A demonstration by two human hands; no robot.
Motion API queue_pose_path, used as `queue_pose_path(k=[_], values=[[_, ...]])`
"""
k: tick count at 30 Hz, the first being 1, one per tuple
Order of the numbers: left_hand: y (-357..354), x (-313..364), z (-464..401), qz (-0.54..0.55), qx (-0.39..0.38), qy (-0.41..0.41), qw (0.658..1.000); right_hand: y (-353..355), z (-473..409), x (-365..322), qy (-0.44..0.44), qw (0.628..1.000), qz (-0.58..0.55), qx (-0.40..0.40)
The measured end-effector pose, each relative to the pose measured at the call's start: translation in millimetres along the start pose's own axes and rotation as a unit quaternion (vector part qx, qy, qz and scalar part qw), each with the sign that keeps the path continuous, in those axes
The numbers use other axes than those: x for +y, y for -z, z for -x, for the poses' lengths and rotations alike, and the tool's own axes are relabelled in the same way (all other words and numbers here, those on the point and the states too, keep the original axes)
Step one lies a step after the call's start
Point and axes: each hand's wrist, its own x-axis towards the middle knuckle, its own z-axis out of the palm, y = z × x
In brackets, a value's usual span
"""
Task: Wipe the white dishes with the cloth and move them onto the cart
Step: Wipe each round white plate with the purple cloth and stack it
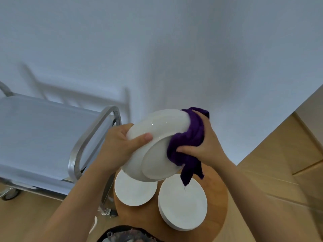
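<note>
I hold a white plate [157,145] tilted on edge above the round wooden table [218,198], its underside toward me. My left hand [120,145] grips its left rim, thumb on the underside. My right hand [202,147] clutches a purple cloth [188,142] wrapped over the plate's right rim, with a tail of cloth hanging down. Below on the table lie a single white plate [134,191] and a stack of white plates [183,205]. The metal cart [43,133] stands to the left with a bare top shelf.
The cart's curved handle bar [90,137] is close to my left hand, and its castor wheels [10,193] rest on the wooden floor. A white wall rises behind. A dark patterned object [127,234] sits at the bottom edge.
</note>
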Motion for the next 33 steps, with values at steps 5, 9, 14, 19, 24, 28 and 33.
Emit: queue_pose_path(k=[5, 9, 14, 19, 24, 28, 33], values=[[-10.2, -0.8, 0.4, 0.099, 0.045, 0.041, 0.993, -14.8, 13.5, 9.5, -0.061, 0.980, -0.139, 0.127], [-24.3, -3.6, -3.4, 0.202, 0.102, 0.091, 0.970, -30.6, 34.6, 11.0, -0.203, 0.953, -0.158, 0.161], [-55.1, -0.1, -1.4, 0.243, 0.149, 0.114, 0.952, -59.4, 37.6, 10.9, -0.290, 0.873, -0.301, 0.252], [-19.5, -14.0, -7.9, 0.333, -0.179, 0.169, 0.910, -2.0, 35.1, 29.6, -0.282, 0.919, -0.256, 0.106], [-26.0, -31.7, -0.4, 0.427, -0.187, 0.342, 0.816, 20.5, 28.5, 37.2, -0.273, 0.940, -0.203, 0.034], [-41.7, -21.9, -1.6, 0.409, -0.092, 0.309, 0.854, 7.4, 35.1, 36.3, -0.288, 0.942, -0.168, 0.040], [-60.8, -13.3, 6.9, 0.332, -0.040, 0.271, 0.903, -24.6, 54.6, 27.8, -0.278, 0.932, -0.198, 0.126]])
